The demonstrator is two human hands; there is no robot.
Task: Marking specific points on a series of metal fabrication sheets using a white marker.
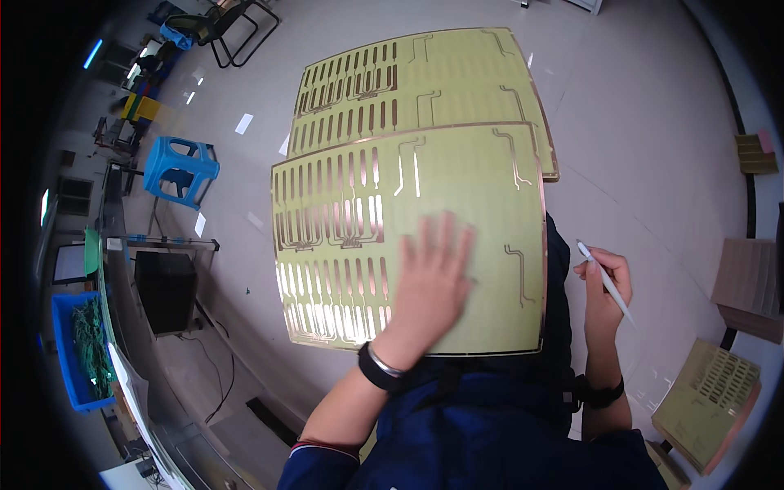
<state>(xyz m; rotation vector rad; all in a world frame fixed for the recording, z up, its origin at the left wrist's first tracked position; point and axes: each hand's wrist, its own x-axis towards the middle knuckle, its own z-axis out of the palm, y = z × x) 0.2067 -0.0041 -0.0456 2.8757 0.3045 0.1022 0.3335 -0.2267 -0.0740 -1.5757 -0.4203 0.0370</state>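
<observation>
A large pale-yellow circuit board panel with copper traces lies in front of my body. My left hand rests over its middle, palm down with fingers spread and slightly blurred. Beyond it, partly covered by the near panel, is a second similar panel. Off the panel's right side, my right hand is closed around a slim white pen-shaped tool. One end of the tool sticks up past the fingers, and its thin pointed end slants down to the right.
Along the right side, a stack of similar panels and a brownish stack stand near the wall. To the left are a blue plastic stool, a black box and a blue bin holding green material. A dark chair stands far left.
</observation>
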